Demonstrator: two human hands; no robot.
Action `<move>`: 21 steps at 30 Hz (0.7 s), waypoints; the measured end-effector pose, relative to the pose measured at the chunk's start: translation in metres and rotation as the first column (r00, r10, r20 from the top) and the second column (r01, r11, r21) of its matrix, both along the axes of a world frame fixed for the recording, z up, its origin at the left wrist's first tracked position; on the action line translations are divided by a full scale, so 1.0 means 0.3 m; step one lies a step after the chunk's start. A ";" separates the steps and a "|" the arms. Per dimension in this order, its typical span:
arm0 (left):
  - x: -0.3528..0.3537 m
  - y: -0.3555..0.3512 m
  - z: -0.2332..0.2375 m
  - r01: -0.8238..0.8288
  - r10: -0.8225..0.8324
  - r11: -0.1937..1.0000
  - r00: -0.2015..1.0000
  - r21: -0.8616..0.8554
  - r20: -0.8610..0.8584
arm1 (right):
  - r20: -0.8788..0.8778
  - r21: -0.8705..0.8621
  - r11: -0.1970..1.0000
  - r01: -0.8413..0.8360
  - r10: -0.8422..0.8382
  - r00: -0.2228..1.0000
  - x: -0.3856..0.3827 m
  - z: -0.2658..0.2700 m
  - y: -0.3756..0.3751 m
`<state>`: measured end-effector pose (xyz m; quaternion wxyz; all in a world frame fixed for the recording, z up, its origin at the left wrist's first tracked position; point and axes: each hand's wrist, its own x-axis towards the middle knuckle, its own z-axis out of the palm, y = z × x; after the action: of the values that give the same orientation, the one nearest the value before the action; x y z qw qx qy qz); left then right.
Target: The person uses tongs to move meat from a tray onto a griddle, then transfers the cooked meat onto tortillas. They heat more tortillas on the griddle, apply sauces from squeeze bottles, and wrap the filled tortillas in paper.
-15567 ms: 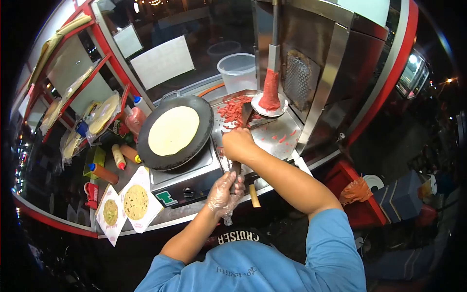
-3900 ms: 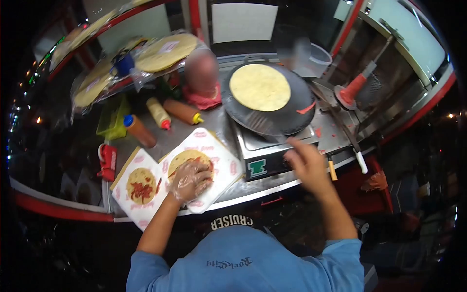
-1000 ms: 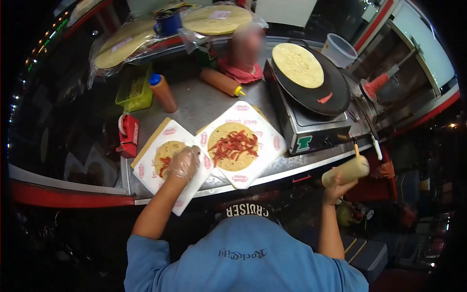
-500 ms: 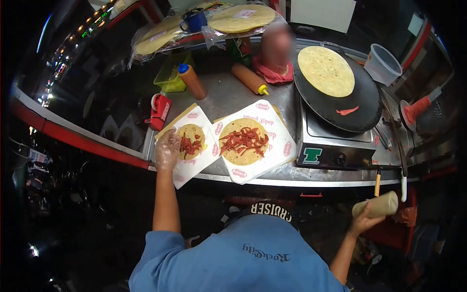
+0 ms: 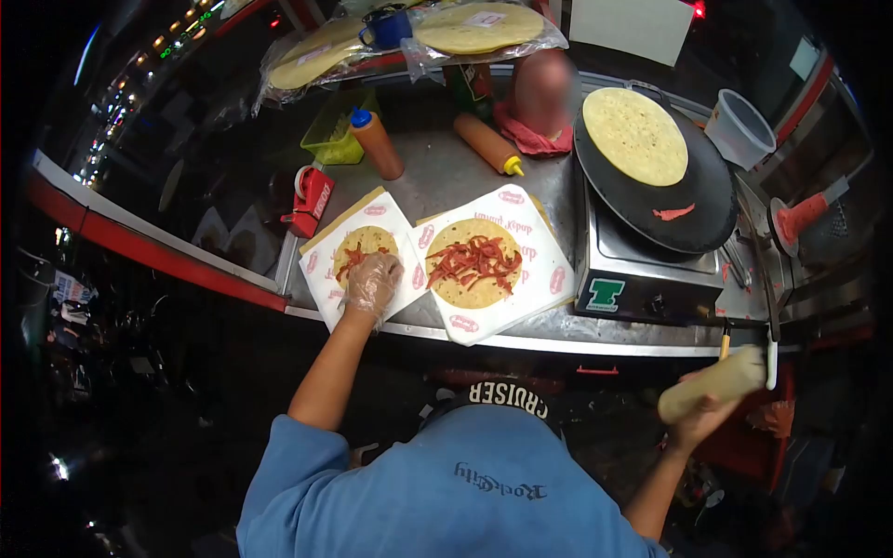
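My left hand (image 5: 374, 282), in a clear plastic glove, is over the right side of the smaller flatbread (image 5: 376, 236). Its fingers are bent together at the reddish meat strips (image 5: 352, 259); what they pinch is hidden. White printed paper (image 5: 321, 270) lies under this bread. Beside it, a larger flatbread (image 5: 473, 299) bears more meat strips (image 5: 476, 263) on another printed sheet (image 5: 549, 244). My right hand (image 5: 698, 423) is wrapped round a pale squeeze bottle (image 5: 712, 383), held tilted in front of the counter's edge at the lower right.
A round black griddle (image 5: 693, 219) holds a flatbread (image 5: 635, 137) and a meat scrap. Two orange-brown bottles (image 5: 377, 144) (image 5: 488, 147), a red tape dispenser (image 5: 307, 200) and a green basket (image 5: 339, 130) stand or lie behind the papers. A long knife (image 5: 772, 358) lies right.
My left hand has moved right, from the smaller flatbread's left edge to its right side, and its fingers have bent. My right hand has shifted slightly with the bottle. The camera view has shifted slightly.
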<state>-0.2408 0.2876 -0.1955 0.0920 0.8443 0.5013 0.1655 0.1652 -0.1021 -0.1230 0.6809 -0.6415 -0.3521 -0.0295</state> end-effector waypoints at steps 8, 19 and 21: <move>-0.170 0.071 0.031 -0.072 0.088 0.996 0.869 -0.050 0.487 | -0.226 -0.006 0.890 -0.456 0.443 0.867 -0.327 0.047 0.626; -0.380 -0.019 0.100 -0.032 0.164 0.977 0.737 -0.210 0.655 | -0.442 0.003 0.880 -0.475 0.427 0.789 -0.362 0.026 0.923; -0.436 -0.063 0.118 0.101 0.165 0.938 0.711 -0.332 0.684 | -0.409 -0.023 0.901 -0.434 0.387 0.826 -0.358 0.038 0.940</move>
<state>-0.3716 0.2688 -0.1599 0.4190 0.6790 0.4642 0.3847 0.0577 0.1800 -0.1116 0.6898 -0.5812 -0.3384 0.2680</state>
